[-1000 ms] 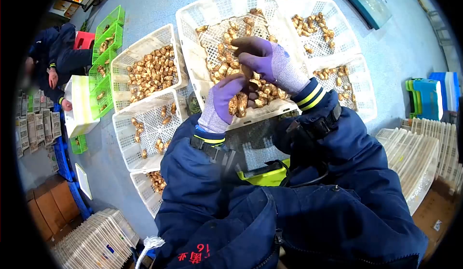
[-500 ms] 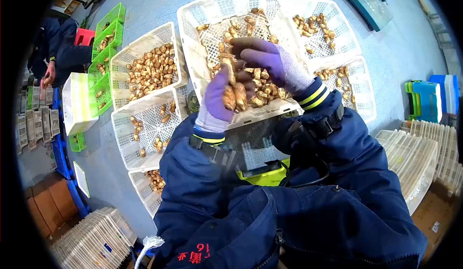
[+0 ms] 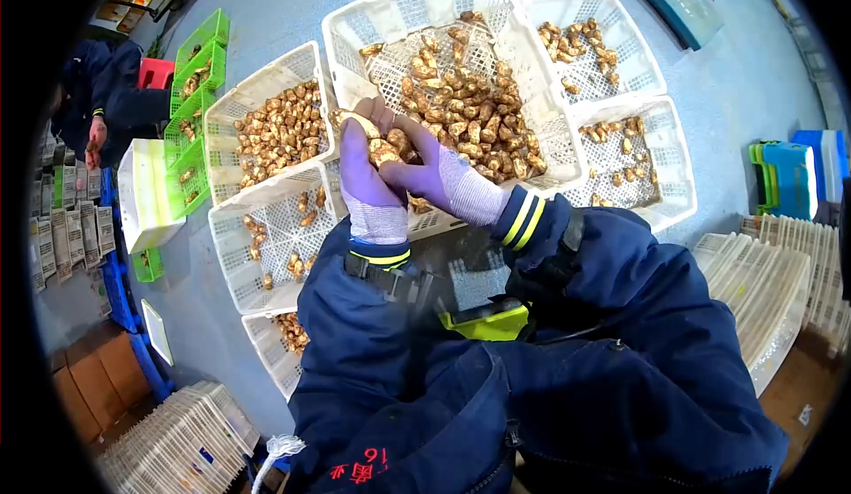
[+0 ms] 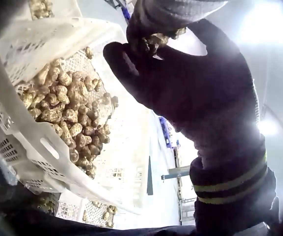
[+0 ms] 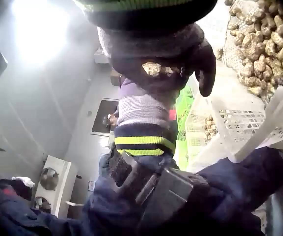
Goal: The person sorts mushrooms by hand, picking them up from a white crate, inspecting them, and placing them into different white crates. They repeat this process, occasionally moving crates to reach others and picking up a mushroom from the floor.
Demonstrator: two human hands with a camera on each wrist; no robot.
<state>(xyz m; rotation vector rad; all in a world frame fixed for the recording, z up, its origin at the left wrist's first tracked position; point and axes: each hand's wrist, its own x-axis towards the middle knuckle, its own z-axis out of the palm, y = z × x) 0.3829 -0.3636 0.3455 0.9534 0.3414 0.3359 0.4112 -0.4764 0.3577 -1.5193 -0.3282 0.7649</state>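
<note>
Both hands wear purple-and-grey gloves and meet at the left front corner of the large white crate (image 3: 554, 131) in the head view. My left hand (image 3: 365, 184) holds several brown-and-cream mushrooms (image 3: 383, 152), one of them a pale, longer mushroom (image 3: 358, 124) near the fingertips. Curled over the same bunch from the right, my right hand (image 3: 430, 168) grips mushrooms between fingers and thumb. Part of the bunch is hidden by the gloves. Many loose mushrooms (image 3: 479, 117) lie in the large crate. Both wrist views show mushrooms (image 4: 156, 42) between the dark-looking gloves.
Smaller white crates stand on both sides: a full one (image 3: 266, 104) at left, sparser ones (image 3: 226, 246) below and at right (image 3: 620, 15). Green baskets (image 3: 182, 162) and a seated person (image 3: 111, 95) are far left. A scale (image 3: 678, 7) and stacked crate lids (image 3: 753, 290) stand right.
Both hands have moved left, from over the large crate's front to its left corner. The right hand has come down from above the crate onto the mushrooms in the left hand.
</note>
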